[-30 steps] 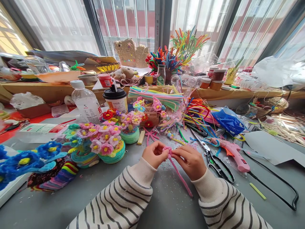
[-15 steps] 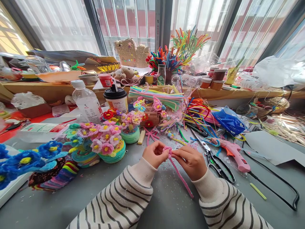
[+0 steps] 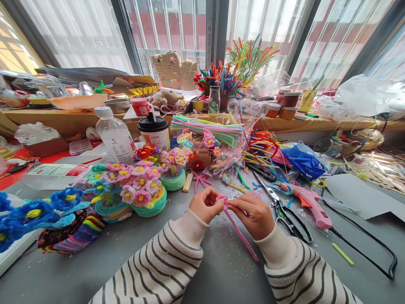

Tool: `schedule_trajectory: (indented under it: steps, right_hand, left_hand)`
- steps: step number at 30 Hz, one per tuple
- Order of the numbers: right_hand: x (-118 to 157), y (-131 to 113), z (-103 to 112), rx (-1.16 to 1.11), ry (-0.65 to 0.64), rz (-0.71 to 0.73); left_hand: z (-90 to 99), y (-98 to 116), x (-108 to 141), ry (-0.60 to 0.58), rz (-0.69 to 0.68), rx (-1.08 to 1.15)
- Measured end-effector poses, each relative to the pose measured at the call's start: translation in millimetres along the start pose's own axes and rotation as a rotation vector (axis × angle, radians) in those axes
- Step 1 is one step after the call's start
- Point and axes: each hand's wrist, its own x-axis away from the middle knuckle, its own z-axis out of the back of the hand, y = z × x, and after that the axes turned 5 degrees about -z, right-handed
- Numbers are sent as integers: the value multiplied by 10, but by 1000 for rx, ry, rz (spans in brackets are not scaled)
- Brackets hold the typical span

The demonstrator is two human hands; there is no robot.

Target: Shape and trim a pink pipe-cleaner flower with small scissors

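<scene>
My left hand [image 3: 205, 205] pinches the looped top of a pink pipe cleaner [image 3: 239, 234], whose straight tail hangs down to the right over the grey table. Close on the right, my right hand [image 3: 254, 212] has its thumb and fingers pressed together at the edge of the same pink loop. The fingertips hide part of the loop. Black-handled scissors [image 3: 284, 213] lie just right of my right hand, with a pink glue gun [image 3: 311, 205] beyond them. Pink flowers in a round coiled pot [image 3: 150, 204] stand left of my left hand.
A clear bottle [image 3: 115, 137] and a lidded cup [image 3: 155, 133] stand behind the flowers. Pipe cleaners [image 3: 209, 128] lie bundled at the centre back. The glue gun's black cable [image 3: 363, 257] curves along the right. Blue flowers [image 3: 34, 213] reach in from the left.
The free end of the pink pipe cleaner has shifted very slightly to the right. Both hands stay in nearly the same place.
</scene>
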Motion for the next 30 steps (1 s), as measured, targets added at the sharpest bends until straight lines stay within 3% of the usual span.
schedule_trajectory:
  steps: [13, 24, 30]
  right_hand:
    - [-28, -18, -2, -64, -1, -76]
    - [-46, -116, 114, -86, 234, -68]
    - [-42, -92, 27, -72, 129, -8]
  left_hand:
    - [34, 18, -13, -22, 31, -12]
    - [51, 30, -51, 191, 14, 269]
    - [48, 4, -56, 189, 97, 334]
